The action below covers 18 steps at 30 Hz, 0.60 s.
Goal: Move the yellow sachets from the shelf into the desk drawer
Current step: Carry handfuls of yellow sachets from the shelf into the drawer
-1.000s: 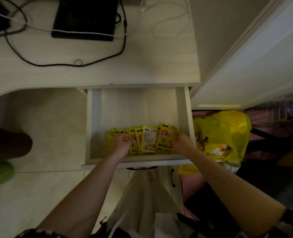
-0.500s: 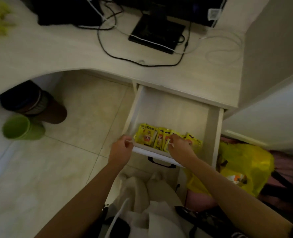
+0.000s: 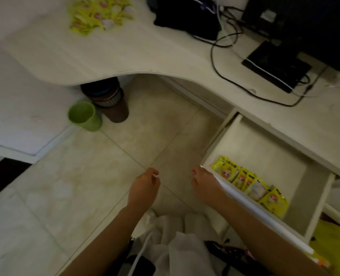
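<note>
**Yellow sachets: a pile on the desk, a row in the drawer**

Yellow sachets (image 3: 100, 13) lie in a blurred heap on the desk top (image 3: 109, 52) at far left. Below it, your left hand (image 3: 144, 188) hangs over the floor tiles, fingers loosely curled, holding nothing. Your right hand (image 3: 206, 186) hovers beside it, fingers relaxed and empty, its forearm running along the drawer's front edge. Further right, sachets in the drawer (image 3: 250, 184) stand in a row against the front wall of the open drawer (image 3: 264, 144).
</note>
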Each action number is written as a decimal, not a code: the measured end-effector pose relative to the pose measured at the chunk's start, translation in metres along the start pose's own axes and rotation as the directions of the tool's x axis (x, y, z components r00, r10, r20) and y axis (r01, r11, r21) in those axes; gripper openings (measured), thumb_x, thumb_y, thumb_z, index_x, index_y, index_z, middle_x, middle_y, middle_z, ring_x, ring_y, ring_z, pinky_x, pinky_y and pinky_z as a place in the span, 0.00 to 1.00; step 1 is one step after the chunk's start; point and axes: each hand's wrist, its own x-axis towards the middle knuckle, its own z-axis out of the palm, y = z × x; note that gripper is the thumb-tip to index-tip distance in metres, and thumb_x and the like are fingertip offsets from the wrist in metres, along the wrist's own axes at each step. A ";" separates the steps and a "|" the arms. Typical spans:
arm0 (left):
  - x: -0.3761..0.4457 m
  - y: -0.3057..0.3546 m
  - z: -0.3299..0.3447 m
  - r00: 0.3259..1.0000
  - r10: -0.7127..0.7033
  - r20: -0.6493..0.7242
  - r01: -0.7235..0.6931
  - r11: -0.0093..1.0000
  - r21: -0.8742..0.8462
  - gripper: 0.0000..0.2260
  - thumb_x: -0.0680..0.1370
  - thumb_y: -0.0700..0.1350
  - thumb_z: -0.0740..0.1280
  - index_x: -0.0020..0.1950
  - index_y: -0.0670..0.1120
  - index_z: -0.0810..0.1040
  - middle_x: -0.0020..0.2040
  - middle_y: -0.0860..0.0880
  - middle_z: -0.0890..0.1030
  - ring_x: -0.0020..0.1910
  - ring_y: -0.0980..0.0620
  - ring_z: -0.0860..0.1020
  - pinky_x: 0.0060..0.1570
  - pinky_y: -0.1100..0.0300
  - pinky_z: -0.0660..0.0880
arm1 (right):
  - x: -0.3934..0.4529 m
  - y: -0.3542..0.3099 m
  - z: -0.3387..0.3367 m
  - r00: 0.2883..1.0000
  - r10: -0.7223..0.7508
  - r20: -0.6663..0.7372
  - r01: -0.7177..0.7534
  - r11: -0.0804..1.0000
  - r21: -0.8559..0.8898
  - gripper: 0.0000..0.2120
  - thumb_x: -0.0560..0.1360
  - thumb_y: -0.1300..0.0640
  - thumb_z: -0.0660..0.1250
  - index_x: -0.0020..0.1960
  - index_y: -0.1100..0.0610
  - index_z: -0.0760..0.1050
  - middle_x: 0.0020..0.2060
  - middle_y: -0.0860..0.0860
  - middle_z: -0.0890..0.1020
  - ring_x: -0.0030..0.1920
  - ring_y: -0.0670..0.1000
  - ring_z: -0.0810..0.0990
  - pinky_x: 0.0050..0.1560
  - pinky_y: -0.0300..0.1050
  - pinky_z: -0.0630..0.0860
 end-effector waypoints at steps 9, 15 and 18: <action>0.034 -0.087 -0.091 0.994 -0.048 -0.101 0.050 0.998 0.023 0.10 0.80 0.45 0.60 0.61 0.48 0.75 0.47 0.50 0.80 0.43 0.52 0.77 0.43 0.58 0.75 | 0.050 -0.113 0.034 0.990 -0.134 0.034 0.135 0.990 -0.037 0.13 0.80 0.58 0.55 0.63 0.60 0.69 0.51 0.57 0.79 0.50 0.55 0.79 0.45 0.44 0.72; 0.080 -0.102 -0.141 0.982 -0.063 -0.179 0.060 0.998 -0.020 0.10 0.80 0.46 0.61 0.61 0.48 0.75 0.45 0.52 0.78 0.44 0.53 0.76 0.43 0.61 0.72 | 0.100 -0.177 0.021 0.971 -0.237 0.004 0.237 0.970 -0.044 0.15 0.80 0.57 0.55 0.64 0.58 0.70 0.55 0.54 0.79 0.54 0.54 0.77 0.51 0.41 0.70; 0.114 -0.100 -0.164 0.976 -0.055 -0.212 0.050 0.998 -0.028 0.10 0.80 0.46 0.61 0.61 0.48 0.75 0.47 0.50 0.80 0.46 0.52 0.77 0.44 0.60 0.73 | 0.135 -0.208 0.006 0.965 -0.262 0.018 0.263 0.964 -0.050 0.16 0.80 0.57 0.55 0.67 0.58 0.68 0.58 0.54 0.78 0.57 0.53 0.76 0.53 0.41 0.71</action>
